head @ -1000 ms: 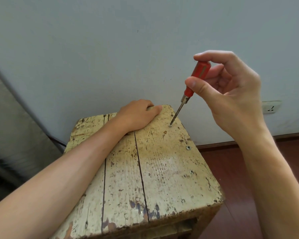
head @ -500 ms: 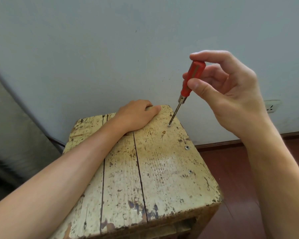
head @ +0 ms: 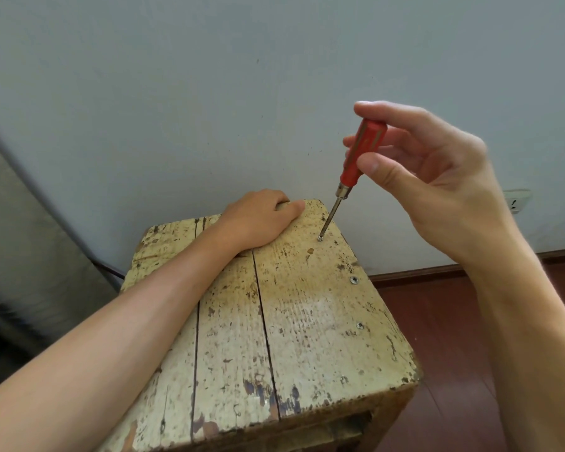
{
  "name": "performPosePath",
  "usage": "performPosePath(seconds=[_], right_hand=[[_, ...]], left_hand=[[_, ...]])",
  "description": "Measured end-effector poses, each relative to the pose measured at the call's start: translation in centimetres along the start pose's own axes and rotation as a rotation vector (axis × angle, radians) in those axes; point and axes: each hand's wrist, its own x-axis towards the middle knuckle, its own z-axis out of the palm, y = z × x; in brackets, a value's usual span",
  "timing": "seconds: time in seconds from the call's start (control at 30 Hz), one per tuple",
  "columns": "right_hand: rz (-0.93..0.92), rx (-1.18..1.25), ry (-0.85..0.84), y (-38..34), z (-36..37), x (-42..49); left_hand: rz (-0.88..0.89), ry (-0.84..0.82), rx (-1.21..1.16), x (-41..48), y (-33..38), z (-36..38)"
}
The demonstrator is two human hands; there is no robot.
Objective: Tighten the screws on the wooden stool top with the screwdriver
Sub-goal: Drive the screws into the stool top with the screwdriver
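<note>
Stool top: left hand grips edge; right hand pinches tilted screwdriver on screw, maybe half-seated, so cam-out risk.

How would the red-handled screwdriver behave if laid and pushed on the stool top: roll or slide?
Probably light: a pinch of the right hand holds the small red-handled screwdriver. Its rounded handle would likely roll. The chipped cream-painted wooden stool top looks rough, perhaps resisting sliding.

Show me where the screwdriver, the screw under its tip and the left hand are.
screwdriver [head: 365, 141]: head view, on the red handle.
screw [head: 320, 238]: head view, on its head, under the screwdriver tip.
left hand [head: 258, 220]: head view, on the back of the hand, which grips the stool top [head: 307, 305].
</note>
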Motion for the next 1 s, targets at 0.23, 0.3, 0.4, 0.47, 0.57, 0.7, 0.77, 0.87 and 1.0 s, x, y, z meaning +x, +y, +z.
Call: performPosePath(seconds=[0.23,0.3,0.4,0.47,0.57,0.7,0.77,0.87,1.0], right_hand=[[0.023,0.052,0.009,0.1,-0.1,0.0],[0.035,0.062,0.040,0.0,0.0,0.0],[0.029,0.047,0.074,-0.3,0.3,0.1],[0.027,0.007,0.092,-0.5,0.8,0.1],[0.051,-0.040,0.143,-0.7,1.4,0.3],[0.060,-0.082,0.198,-0.6,1.7,0.2],[0.039,-0.099,0.201,-0.4,1.6,0.1],[0.011,-0.096,0.125,0.0,0.6,0.0],[0.025,-0.015,0.015,0.2,-0.6,-0.2]], left_hand=[[0.004,-0.001,0.005,0.0,0.0,0.0],[0.005,-0.003,0.007,0.0,0.0,0.0],[0.007,-0.003,0.001,-0.1,0.0,0.0],[0.007,0.000,0.000,-0.1,0.1,0.0],[0.007,0.004,0.010,0.0,0.1,0.1],[0.005,0.005,0.006,0.0,0.1,0.1],[0.006,0.004,0.005,0.0,0.0,0.1],[0.006,0.001,0.003,-0.1,0.1,0.1],[0.002,-0.002,-0.001,-0.1,0.0,0.0]])
